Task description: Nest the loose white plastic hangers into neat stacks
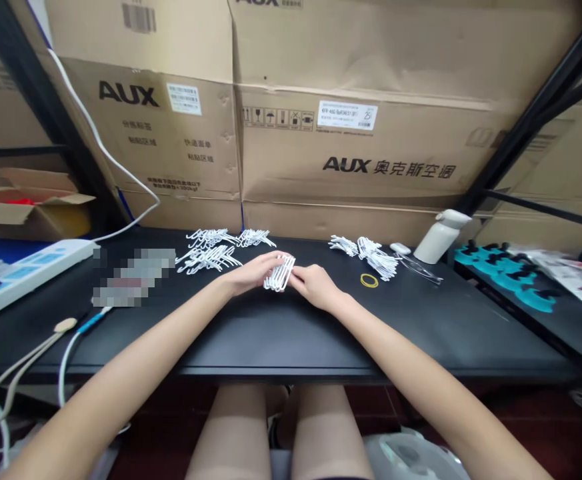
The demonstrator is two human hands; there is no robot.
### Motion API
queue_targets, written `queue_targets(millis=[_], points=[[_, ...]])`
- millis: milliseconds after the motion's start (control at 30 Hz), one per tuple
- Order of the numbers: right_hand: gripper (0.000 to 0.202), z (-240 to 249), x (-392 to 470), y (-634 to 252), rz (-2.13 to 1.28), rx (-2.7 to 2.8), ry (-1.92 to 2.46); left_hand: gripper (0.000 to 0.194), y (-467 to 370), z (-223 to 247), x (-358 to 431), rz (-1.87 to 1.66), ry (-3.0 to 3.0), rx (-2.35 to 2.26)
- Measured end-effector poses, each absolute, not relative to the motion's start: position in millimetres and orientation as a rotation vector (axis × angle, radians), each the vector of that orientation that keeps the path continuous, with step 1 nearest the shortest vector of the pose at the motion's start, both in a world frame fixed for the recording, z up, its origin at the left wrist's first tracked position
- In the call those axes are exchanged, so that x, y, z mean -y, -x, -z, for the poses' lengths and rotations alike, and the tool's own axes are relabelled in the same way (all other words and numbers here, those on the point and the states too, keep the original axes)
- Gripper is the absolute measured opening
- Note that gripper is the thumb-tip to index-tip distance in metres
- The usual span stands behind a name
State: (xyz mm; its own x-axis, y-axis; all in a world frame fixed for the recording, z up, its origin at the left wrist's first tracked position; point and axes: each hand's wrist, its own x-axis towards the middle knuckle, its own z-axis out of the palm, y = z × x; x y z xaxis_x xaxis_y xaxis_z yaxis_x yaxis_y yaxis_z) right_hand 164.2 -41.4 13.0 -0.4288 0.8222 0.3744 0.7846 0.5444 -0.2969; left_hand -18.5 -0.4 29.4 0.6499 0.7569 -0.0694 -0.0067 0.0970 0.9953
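Note:
A small bundle of white wire hooks (279, 274) is held above the middle of the black table. My left hand (257, 272) is closed around it from the left, thumb and fingers on its sides. From the right, my right hand (315, 285) has its fingers bent together against the bundle's edge; its fingertips are partly hidden. Loose piles of similar white hooks (208, 259) lie beyond my left hand. To the right lie more white hooks (378, 259) in bunches, with yellow rubber bands (369, 281) just in front of them.
A white bottle (439, 237) and glasses (418, 268) stand and lie at the back right, near teal holders (508, 277). On the left are a power strip (31, 273), a blurred-out device (135, 277) with a cable, and an open carton (35, 203). Large cardboard boxes (291, 153) wall the back.

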Motion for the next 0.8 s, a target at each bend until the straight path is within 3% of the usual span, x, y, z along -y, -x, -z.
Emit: queue_targets(millis=[800], points=[[0.036, -15.2, 46.9, -154.4, 0.162, 2.452, 1.499, 0.033, 5.2, -26.0, 11.0, -0.796, -1.59, -0.799]])
